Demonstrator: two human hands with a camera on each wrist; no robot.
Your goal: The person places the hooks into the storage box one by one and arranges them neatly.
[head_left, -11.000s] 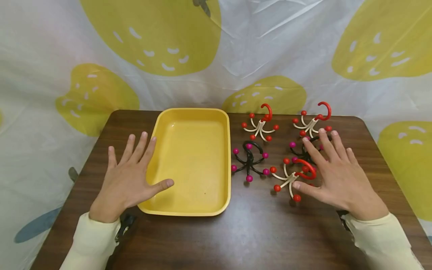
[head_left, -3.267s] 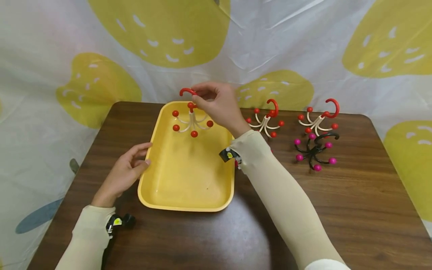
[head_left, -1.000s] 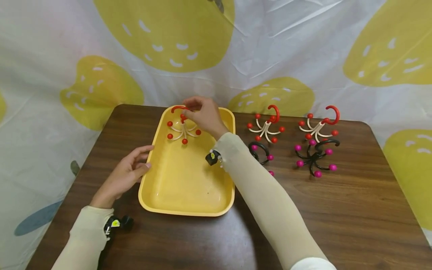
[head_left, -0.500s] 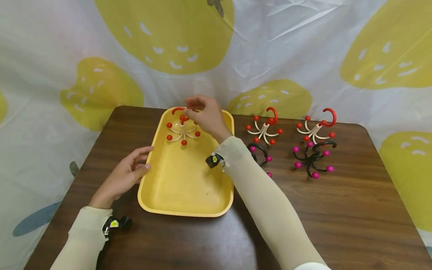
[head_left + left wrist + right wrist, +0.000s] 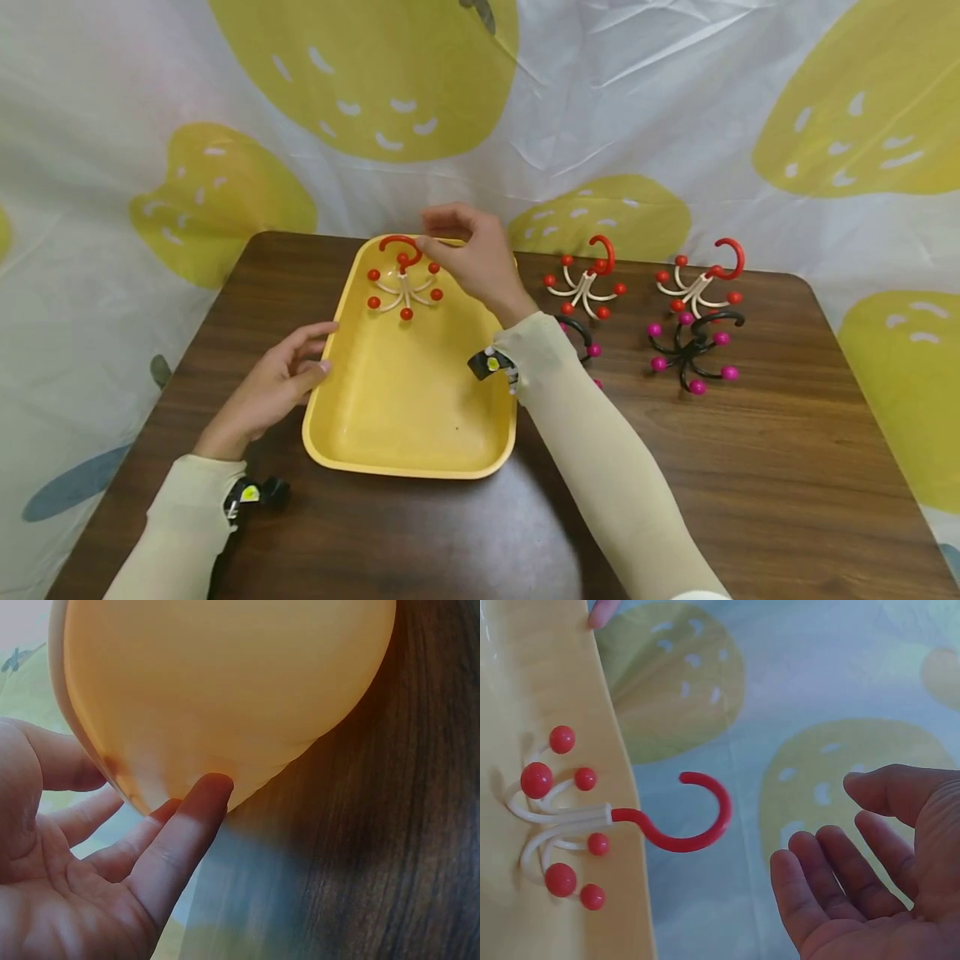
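A cream hook hanger (image 5: 405, 285) with red ball tips and a red hook stands in the far left part of the yellow tray (image 5: 502, 454). Beside its hook, my right hand (image 5: 480, 254) hovers with fingers loosely bent. In the right wrist view a gap separates this hand (image 5: 870, 900) from the red hook (image 5: 725, 814). On the tray's left side, my left hand (image 5: 273, 387) holds the rim with thumb and fingers. The left wrist view has fingers (image 5: 180, 847) against the tray's outer wall (image 5: 225, 697).
Two more cream-and-red hangers (image 5: 583, 287) (image 5: 693, 290) stand at the table's back right. Nearer are two black hangers with magenta tips, one (image 5: 688, 354) in plain sight, the other (image 5: 577, 329) partly behind my right sleeve. A lemon-print cloth (image 5: 585, 100) hangs behind the wooden table (image 5: 787, 450).
My right hand brought the hanger from the table's right side into the tray, let it go, and now draws back slightly up and right. My left hand stays at the rim.
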